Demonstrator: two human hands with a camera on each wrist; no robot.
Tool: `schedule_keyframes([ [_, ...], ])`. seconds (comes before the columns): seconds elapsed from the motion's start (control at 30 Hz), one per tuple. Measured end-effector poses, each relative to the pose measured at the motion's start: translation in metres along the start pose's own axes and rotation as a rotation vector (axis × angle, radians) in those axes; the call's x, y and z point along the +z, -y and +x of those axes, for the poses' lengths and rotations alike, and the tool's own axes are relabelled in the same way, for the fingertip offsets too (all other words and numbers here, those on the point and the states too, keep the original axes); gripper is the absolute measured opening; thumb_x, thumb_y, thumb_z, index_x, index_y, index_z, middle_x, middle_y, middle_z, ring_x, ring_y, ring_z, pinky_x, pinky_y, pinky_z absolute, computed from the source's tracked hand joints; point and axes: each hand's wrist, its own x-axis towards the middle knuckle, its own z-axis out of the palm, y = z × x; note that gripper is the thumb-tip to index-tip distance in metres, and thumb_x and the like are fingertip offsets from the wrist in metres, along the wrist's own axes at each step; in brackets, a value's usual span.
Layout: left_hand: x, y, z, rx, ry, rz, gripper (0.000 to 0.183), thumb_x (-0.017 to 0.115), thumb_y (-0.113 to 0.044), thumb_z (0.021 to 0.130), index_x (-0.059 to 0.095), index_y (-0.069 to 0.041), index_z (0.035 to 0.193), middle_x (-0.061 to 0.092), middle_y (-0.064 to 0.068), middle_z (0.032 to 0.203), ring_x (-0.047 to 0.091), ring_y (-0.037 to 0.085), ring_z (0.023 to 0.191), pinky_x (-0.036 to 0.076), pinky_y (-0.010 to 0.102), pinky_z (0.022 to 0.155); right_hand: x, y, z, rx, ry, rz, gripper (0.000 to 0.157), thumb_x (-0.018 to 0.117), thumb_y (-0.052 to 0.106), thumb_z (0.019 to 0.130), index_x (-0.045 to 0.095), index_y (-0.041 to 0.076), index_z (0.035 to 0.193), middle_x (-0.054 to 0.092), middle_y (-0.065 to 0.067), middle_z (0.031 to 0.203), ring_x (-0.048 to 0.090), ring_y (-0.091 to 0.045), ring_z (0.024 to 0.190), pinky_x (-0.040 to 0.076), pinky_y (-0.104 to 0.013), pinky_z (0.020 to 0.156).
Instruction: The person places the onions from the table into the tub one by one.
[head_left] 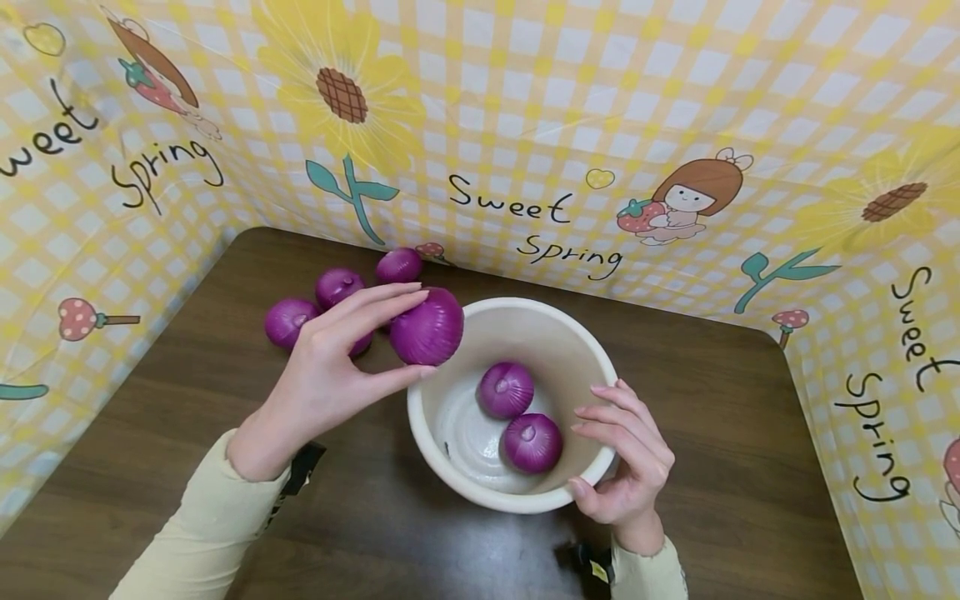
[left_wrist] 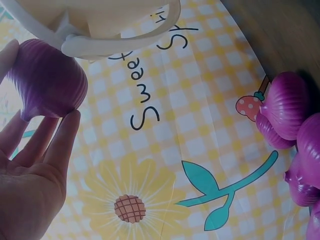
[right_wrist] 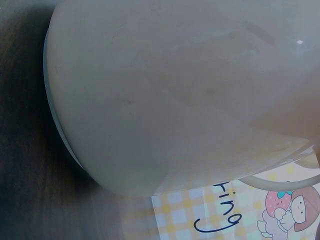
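My left hand [head_left: 330,367] pinches a purple onion [head_left: 427,327] between thumb and fingers, held up at the left rim of a cream bucket [head_left: 513,503]. The left wrist view shows this onion [left_wrist: 47,80] from below, fingertips around it, close to the bucket's handle [left_wrist: 120,46]. With fingers hooked over the right rim, my right hand [head_left: 630,454] grips the bucket. Inside, two onions lie together on the bottom: one farther back [head_left: 506,389], one nearer [head_left: 532,442]. The bucket's outer wall [right_wrist: 165,100] fills most of the right wrist view, hiding the right fingers there.
Several more purple onions sit in a cluster behind and left of my left hand, among them one at the far left [head_left: 288,323] and one at the back [head_left: 399,265]. The dark wooden table [head_left: 720,417] is bounded by a yellow checked cloth wall [head_left: 525,125].
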Motion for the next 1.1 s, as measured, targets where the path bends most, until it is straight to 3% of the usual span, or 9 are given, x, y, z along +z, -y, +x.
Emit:
schedule_keyframes([
  [0.33,0.005,-0.001,0.002,0.009,-0.005,-0.059,0.072,0.097,-0.015,0.066,0.069,-0.010,0.132,0.064,0.001,0.136,0.057,0.022,0.126,0.048,0.027,0.101,0.001,0.000,0.000,-0.001,-0.002,-0.005,0.056,0.075,0.047,0.083,0.067,-0.005,0.064,0.068,-0.020,0.070,0.067,-0.043,0.082,0.050,-0.051,0.098],
  [0.63,0.010,0.001,0.001,-0.075,0.011,-0.250,0.074,0.097,-0.002,0.064,0.069,-0.008,0.132,0.065,0.000,0.132,0.061,0.022,0.119,0.055,0.032,0.092,0.001,0.000,0.000,0.001,-0.001,-0.003,0.056,0.076,0.047,0.083,0.068,-0.006,0.065,0.069,-0.020,0.071,0.067,-0.044,0.082,0.049,-0.051,0.098],
  [1.1,0.019,-0.001,0.005,-0.042,0.013,-0.217,0.072,0.099,-0.006,0.062,0.071,-0.007,0.128,0.070,0.002,0.124,0.063,0.020,0.113,0.056,0.030,0.089,0.001,0.000,-0.001,0.002,-0.003,0.000,0.056,0.076,0.047,0.083,0.067,-0.006,0.064,0.069,-0.020,0.071,0.067,-0.042,0.084,0.050,-0.051,0.098],
])
